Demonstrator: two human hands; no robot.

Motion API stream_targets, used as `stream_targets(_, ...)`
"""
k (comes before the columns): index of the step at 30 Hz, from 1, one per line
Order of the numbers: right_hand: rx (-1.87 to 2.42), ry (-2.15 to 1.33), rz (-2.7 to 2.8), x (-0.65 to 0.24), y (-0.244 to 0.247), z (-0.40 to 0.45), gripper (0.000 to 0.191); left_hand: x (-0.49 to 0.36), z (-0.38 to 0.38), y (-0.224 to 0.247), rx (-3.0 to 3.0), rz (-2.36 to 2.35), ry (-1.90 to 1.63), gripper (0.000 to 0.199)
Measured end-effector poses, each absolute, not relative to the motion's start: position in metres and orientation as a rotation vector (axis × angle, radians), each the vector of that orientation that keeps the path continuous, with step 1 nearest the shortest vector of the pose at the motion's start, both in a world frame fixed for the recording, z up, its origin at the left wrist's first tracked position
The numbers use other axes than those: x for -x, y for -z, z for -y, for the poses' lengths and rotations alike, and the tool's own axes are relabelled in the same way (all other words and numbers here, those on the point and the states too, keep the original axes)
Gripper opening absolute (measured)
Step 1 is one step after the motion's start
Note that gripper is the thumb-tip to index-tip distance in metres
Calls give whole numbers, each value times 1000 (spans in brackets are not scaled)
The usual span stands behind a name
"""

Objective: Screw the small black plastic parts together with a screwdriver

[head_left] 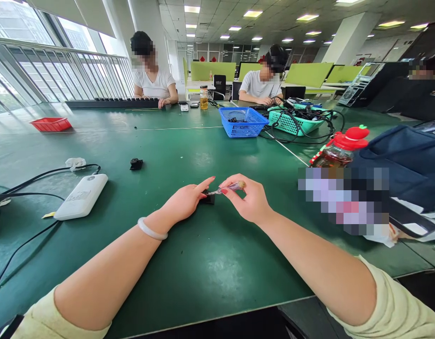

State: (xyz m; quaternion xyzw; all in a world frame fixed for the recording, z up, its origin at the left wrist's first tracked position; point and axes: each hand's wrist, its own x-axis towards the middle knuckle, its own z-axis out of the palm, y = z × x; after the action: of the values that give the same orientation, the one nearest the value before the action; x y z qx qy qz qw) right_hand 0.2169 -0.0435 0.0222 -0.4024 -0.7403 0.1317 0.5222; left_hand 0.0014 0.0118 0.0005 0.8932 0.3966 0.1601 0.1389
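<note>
In the middle of the green table, my left hand (187,200) steadies a small black part (208,199) against the tabletop. Its index finger is stretched out, while the other fingertips press on the part and hide most of it. My right hand (248,197) is closed around the clear handle of a screwdriver (235,186). The screwdriver lies at a low slant, its metal shaft pointing left to the black part under my left fingers. Whether the tip sits in a screw cannot be made out. Another small black part (136,164) lies farther off to the left.
At left are a white power bank (81,197) with black cables and a red tray (51,124). A blue basket (243,122), a green basket (291,123) with tangled cables, a red-lidded bottle (335,153) and a dark bag (404,165) stand at right. Two people sit across the table.
</note>
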Motion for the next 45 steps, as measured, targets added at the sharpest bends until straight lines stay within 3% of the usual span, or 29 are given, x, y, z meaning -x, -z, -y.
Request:
stream_targets(23, 832, -206, 2055, -216, -23, 43, 5, -3, -15, 1, -2532, -1136, -495, 54)
stream_targets(30, 590, -9, 2391, -206, -14, 45, 26, -4, -14, -2, -2523, -1162, -484, 54)
stream_targets(38, 887, -350, 1728, -219, -24, 44, 6, 0, -16, -1, -2474, -1117, -479, 63)
stream_targets(45, 908, -528, 1621, -216, -20, 43, 14, 0, -16, 0, -2497, -1113, -468, 67)
